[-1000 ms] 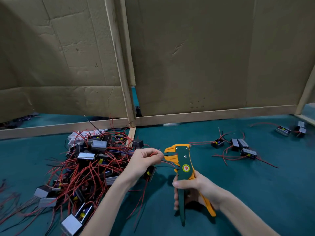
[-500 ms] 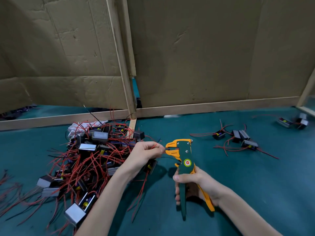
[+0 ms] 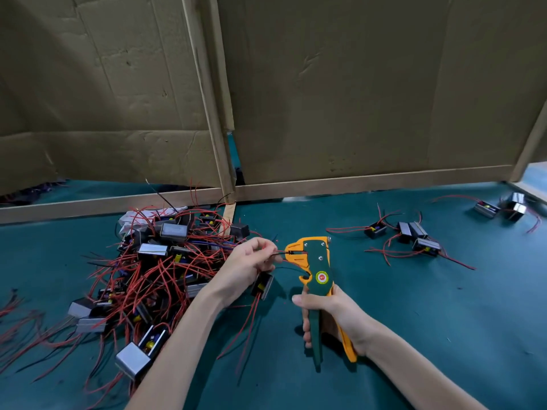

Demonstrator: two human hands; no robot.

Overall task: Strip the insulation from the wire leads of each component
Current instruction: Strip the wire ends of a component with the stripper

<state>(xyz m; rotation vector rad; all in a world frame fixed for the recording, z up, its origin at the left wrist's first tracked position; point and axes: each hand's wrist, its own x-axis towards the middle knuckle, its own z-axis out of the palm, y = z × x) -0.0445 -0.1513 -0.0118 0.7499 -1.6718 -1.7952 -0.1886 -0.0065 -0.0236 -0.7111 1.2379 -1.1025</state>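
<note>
**Head view: lead meets stripper**

Left hand pinches a thin black wire lead, steering its tip into the yellow-and-green wire stripper gripped by the right hand, likely for a cut. Its small black boxy component hangs just below.

One view only — a wide-angle camera on the person's head, facing forward and down, close above the green surface, cardboard wall straight ahead.

Tip of the lead perhaps inside the stripper; component half behind the left hand.
</note>
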